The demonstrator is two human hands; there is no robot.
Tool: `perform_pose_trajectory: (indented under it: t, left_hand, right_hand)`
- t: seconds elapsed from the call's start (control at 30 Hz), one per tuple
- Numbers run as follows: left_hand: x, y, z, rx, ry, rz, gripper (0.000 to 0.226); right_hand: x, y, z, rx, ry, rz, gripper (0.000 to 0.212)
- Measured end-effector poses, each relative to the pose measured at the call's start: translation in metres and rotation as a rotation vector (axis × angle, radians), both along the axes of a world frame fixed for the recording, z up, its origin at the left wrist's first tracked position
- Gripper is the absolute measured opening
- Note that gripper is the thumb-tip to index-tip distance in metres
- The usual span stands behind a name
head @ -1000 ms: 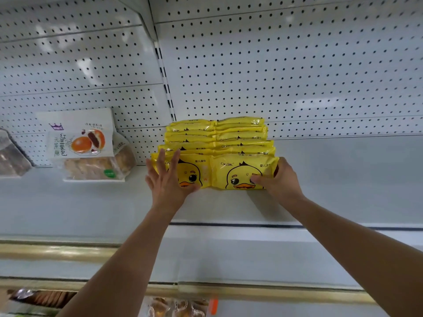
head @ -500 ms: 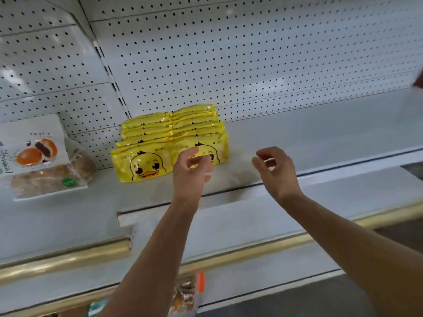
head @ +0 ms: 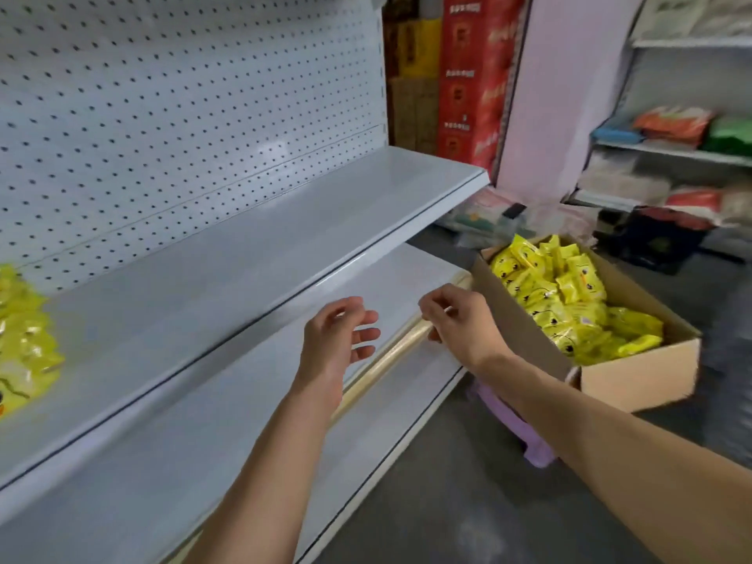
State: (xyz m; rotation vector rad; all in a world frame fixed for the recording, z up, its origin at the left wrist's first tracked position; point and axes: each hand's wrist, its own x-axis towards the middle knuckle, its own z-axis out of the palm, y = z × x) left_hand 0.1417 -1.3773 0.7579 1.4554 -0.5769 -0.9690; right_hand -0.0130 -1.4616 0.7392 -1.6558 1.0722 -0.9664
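A stack of yellow duck-print packets [head: 24, 339] lies blurred at the far left of the white shelf [head: 252, 258]. At the right, a cardboard box [head: 635, 372] holds several more yellow packets [head: 569, 303]. My left hand [head: 337, 343] hovers in front of the shelf's front edge with relaxed, slightly spread fingers and holds nothing. My right hand [head: 460, 319] floats beside it, just left of the box, its fingers loosely curled and empty.
The white pegboard back panel [head: 183, 107] rises behind the shelf. A lower shelf with a gold rail [head: 390, 352] runs below my hands. The box sits on a purple stool [head: 517, 425]. Red cartons [head: 468, 75] stand behind, and another stocked shelf [head: 671, 148] is far right.
My hands left the yellow packet stack and drew back from the shelf. The view swung right, so the stack is now at the far left and the box of packets has appeared.
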Motion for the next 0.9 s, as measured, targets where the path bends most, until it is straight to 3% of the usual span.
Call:
perform_pose_trajectory:
  t: [0.27,0.47,0.9]
  left_hand:
    - [-0.185,-0.141,-0.051,0.086,0.091,-0.268,0.015]
    - [-0.259,-0.209,-0.097,0.179,0.123,-0.378,0.012]
    - [-0.284,-0.392,-0.199,0.377,-0.048,-0.537,0.008]
  right_hand:
    - [-0.198,-0.113,-0.051,0.065,0.222,-0.141,0.014]
    - [-0.301,-0.166,-0.087,0.197,0.361,-0.181,0.012]
    - [-0.345,-0.296,-0.181,0.423,0.499,-0.214,0.014]
